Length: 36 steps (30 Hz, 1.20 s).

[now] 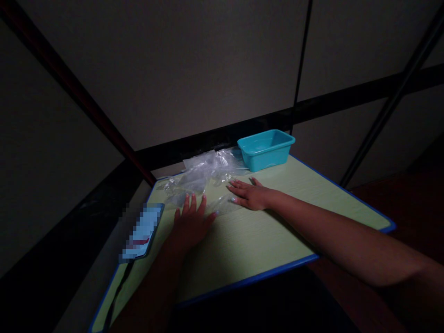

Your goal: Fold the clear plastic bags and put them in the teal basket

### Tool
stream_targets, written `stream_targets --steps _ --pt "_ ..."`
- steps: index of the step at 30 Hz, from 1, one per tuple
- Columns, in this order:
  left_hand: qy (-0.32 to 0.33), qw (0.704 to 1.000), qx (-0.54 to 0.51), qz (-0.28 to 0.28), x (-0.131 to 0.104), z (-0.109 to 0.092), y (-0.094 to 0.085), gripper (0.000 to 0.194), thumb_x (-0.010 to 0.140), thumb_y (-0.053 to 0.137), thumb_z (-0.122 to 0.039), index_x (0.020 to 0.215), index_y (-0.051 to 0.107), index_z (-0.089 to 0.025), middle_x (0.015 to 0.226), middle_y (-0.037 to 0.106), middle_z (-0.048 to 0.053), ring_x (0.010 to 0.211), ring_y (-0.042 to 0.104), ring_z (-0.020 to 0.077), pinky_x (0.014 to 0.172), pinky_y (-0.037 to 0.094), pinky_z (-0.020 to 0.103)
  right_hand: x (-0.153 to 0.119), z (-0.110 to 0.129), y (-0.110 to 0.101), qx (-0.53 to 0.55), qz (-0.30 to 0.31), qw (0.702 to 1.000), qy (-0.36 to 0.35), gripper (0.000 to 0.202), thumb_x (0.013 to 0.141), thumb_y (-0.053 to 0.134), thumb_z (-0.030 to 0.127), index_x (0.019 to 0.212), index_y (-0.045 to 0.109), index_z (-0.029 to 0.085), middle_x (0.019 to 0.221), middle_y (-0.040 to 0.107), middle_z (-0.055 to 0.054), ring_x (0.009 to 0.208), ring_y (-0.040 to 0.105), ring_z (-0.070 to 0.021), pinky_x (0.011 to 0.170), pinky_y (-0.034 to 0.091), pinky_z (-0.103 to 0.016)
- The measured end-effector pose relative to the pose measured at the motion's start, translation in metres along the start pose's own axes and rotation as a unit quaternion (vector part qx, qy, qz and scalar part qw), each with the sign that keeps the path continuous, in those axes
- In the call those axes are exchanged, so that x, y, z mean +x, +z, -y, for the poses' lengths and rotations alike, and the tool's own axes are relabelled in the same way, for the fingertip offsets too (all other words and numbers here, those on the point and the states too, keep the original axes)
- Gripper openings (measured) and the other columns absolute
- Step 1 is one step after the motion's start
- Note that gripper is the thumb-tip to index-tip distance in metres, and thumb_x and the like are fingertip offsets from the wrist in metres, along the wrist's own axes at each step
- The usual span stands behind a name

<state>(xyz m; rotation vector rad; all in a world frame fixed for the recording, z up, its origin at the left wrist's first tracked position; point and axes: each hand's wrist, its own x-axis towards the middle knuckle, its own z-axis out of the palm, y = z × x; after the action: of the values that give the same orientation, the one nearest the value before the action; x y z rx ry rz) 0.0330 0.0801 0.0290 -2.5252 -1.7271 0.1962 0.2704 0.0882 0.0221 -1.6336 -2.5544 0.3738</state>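
Note:
Clear plastic bags (208, 169) lie crumpled in a loose pile toward the back of the light green table. My left hand (192, 221) rests on the tabletop at the near side of the pile, fingers spread, fingertips by the plastic. To its right, my right hand (252, 195) lies flat with its fingers stretched out to the left, at the edge of a thin piece of clear plastic (224, 204). Neither hand grips anything. A turquoise plastic basin (267, 157) stands upright behind my right hand, touching or very near the bags.
A phone (144, 231) with a lit, blurred screen lies at the table's left edge, a dark cable or strap (118, 291) below it. The table (249, 254) has a blue rim. Panelled walls (215, 69) with dark strips rise behind and to the left.

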Motion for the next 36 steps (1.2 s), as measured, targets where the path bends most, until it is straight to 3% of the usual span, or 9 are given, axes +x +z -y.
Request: stream_targets --steps 7,21,27,36 --pt "0.026 0.999 -0.007 0.046 -0.0024 0.0002 -0.0015 0.068 0.090 0.020 -0.060 0.145 0.023 -0.021 0.152 0.016 0.017 0.139 0.005 0.0366 0.102 0.024 0.059 0.0005 -0.0006 0.0003 0.000 0.004 1.000 0.000 0.062 0.093 0.023 0.053 0.147 0.014 0.024 0.153 0.009 -0.008 0.140 0.008 -0.0255 0.105 0.002 -0.063" --pt "0.024 1.000 0.004 0.002 -0.0012 -0.0009 -0.0003 0.064 0.091 0.025 -0.057 0.146 0.024 -0.024 0.151 0.018 0.018 0.139 0.010 0.0387 0.100 0.028 0.060 -0.0002 0.0005 -0.0004 0.004 0.007 1.000 0.002 0.062 0.093 0.023 0.053 0.147 0.015 0.024 0.153 0.010 -0.008 0.140 0.008 -0.0262 0.105 0.002 -0.063" --pt "0.040 0.999 -0.009 0.014 -0.0013 -0.0014 0.0022 0.059 0.092 0.026 -0.057 0.145 0.025 -0.031 0.152 0.019 0.013 0.139 0.007 0.0361 0.103 0.025 0.058 0.0005 -0.0001 0.0019 -0.001 0.005 1.000 0.002 0.062 0.093 0.023 0.053 0.147 0.015 0.024 0.152 0.010 -0.008 0.140 0.008 -0.0261 0.104 0.003 -0.065" --pt "0.055 0.998 -0.026 -0.021 0.0010 -0.0044 0.0033 0.062 0.091 0.025 -0.058 0.145 0.022 -0.029 0.153 0.017 0.014 0.139 0.007 0.0366 0.102 0.026 0.058 0.0017 -0.0031 0.0051 0.003 -0.001 1.000 -0.001 0.064 0.092 0.023 0.054 0.147 0.015 0.024 0.152 0.012 -0.008 0.140 0.010 -0.0282 0.104 0.004 -0.066"
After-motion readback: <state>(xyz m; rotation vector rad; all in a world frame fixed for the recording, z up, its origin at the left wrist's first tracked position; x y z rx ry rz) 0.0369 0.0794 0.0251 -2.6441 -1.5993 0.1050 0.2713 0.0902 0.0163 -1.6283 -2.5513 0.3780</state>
